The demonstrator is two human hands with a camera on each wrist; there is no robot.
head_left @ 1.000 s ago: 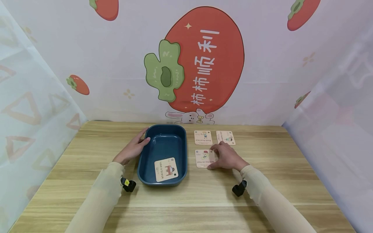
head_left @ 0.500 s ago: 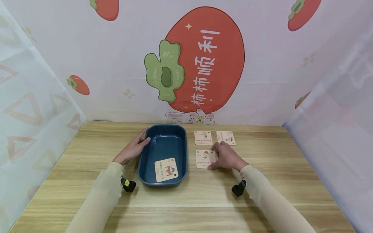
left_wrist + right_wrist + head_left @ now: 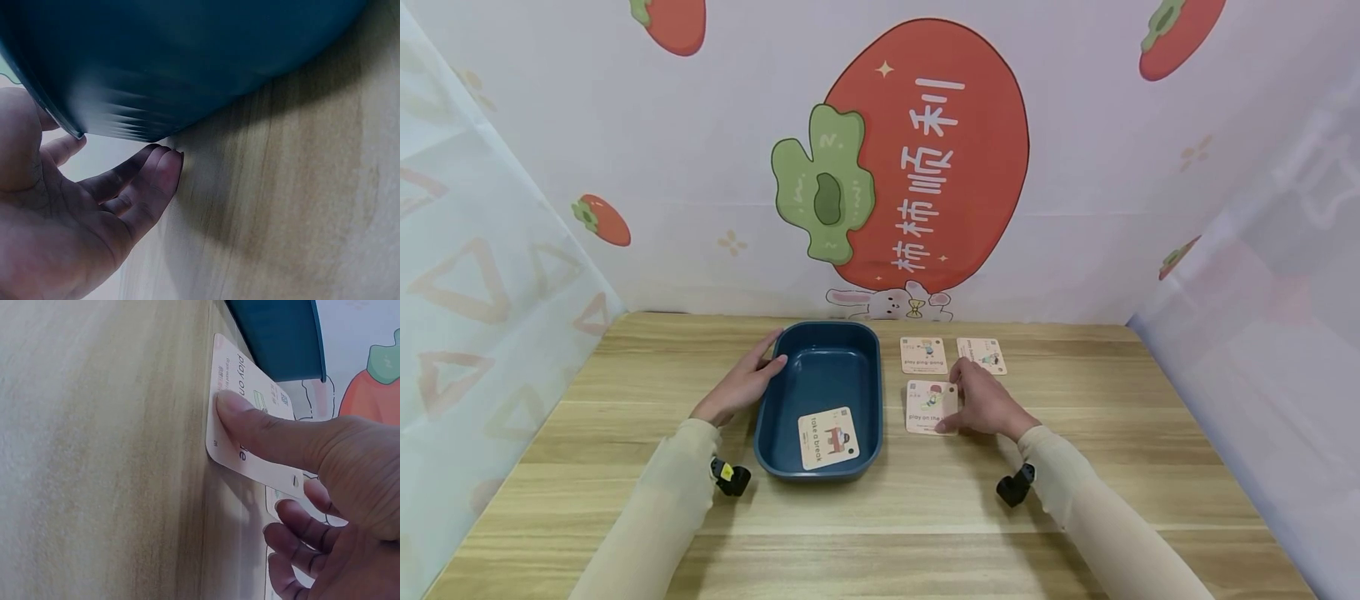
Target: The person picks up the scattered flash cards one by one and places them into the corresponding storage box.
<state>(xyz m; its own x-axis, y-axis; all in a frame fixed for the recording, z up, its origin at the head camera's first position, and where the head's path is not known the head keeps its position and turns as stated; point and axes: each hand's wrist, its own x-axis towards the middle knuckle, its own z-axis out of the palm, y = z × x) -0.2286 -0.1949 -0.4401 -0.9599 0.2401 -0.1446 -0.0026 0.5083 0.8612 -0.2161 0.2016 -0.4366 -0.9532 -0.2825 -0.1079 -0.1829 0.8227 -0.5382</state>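
Observation:
In the head view a deep blue rectangular tray [image 3: 820, 379] stands left of centre. My left hand [image 3: 741, 386] holds its left side, thumb over the rim and fingers along the outer wall. A square picture card reading "take a break" [image 3: 827, 437] lies inside, near the front. Right of the tray, my right hand [image 3: 987, 402] pinches the "play on the slide" picture card [image 3: 927, 407] by its right side. The right wrist view shows the thumb [image 3: 250, 422] on the printed face of that card, its near edge tilted off the table; the fingers are partly hidden behind it.
Two more picture cards lie flat behind the right hand: "play ping-pong" [image 3: 923, 356] and one turned sideways [image 3: 981, 357], partly covered by the fingers. The wooden table [image 3: 880, 542] ends at a printed cloth backdrop [image 3: 715, 167], with cloth walls on both sides.
The "play on the slide" card was flat on the table; its right side is now raised in my right hand's pinch. The left hand and tray have stayed put.

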